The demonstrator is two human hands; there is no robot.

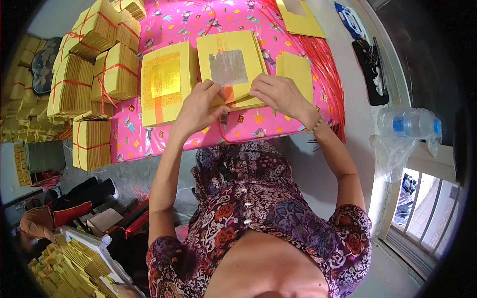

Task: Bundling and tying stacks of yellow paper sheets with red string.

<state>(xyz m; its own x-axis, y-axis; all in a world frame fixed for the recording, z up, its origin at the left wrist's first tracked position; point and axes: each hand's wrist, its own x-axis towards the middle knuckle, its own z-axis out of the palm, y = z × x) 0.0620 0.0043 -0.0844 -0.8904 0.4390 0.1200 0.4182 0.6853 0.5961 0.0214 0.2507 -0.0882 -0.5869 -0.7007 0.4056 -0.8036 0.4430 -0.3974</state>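
Observation:
A stack of yellow paper sheets [231, 47] with a silver square and an orange-red mark lies at the near side of the table. My right hand [283, 97] pinches the near right corner of its upper sheets, which lift slightly there. At the near left corner, my left hand [198, 107] has its fingers curled over the edge, with the thumb below. Beside my left hand is another yellow stack [184, 57], topped by a gold square with an orange border. Some plain yellow paper [300, 69] lies just beyond my right hand.
Bundles of yellow paper [74, 92] tied with red string are piled at the left. Long red strings [328, 74] hang over the right end of the pink patterned tablecloth [166, 22]. A plastic bottle [417, 126] and clear bag stand by the right wall.

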